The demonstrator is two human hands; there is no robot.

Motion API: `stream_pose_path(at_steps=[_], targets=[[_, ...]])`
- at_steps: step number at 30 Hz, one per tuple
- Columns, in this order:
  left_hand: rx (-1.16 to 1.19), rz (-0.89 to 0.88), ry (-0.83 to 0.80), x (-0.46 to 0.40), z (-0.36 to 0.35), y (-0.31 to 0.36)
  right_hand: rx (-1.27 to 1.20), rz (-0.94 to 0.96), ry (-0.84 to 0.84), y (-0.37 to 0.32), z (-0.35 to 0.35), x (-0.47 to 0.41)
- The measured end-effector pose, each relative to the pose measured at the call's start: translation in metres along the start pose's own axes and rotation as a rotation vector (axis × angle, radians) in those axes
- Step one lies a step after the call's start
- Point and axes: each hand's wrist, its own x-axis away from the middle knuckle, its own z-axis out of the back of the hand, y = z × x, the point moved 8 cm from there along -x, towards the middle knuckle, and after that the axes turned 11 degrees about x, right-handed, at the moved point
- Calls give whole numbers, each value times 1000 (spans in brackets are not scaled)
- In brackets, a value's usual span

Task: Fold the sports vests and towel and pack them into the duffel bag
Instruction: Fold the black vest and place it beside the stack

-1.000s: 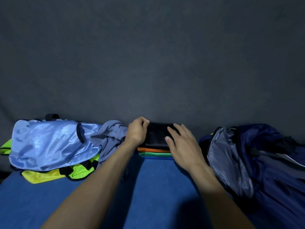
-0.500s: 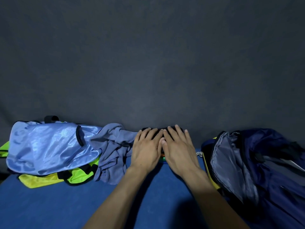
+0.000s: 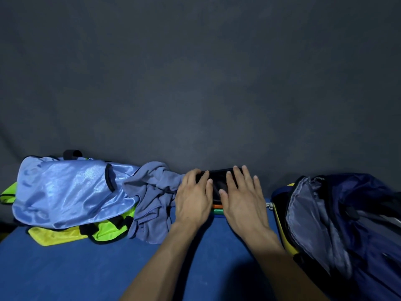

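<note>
Dim room: dark grey fabric backdrop point(image 3: 195, 72) behind a blue tabletop point(image 3: 65, 268).

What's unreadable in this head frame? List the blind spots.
- Folded stack: the left hand and right hand lie flat over it, so the number of pieces is unclear.
- Duffel bag: dark inside, cut off by the right edge, contents unknown.
- Yellow-green vests: mostly under the light blue vest, count unclear.

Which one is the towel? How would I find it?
Start at the shiny light-blue vest on the left of the blue table. The towel lies crumpled against its right edge, beside the left hand. It is dull grey-blue, not shiny or neon.
</note>
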Motion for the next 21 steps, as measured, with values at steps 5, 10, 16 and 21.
stream_pose_path(at_steps=[5, 10, 16, 21], targets=[[24, 53, 7, 1, -4, -3, -44, -58, -88, -4, -3, 8], [-74, -47, 34, 0, -1, 1, -72, -84, -88, 3, -9, 6], [-90, -275, 18, 1, -1, 10, 6, -114, -42, 5, -13, 2], [-68, -219, -63, 5, -6, 8, 48, -35, 48, -2, -12, -1]])
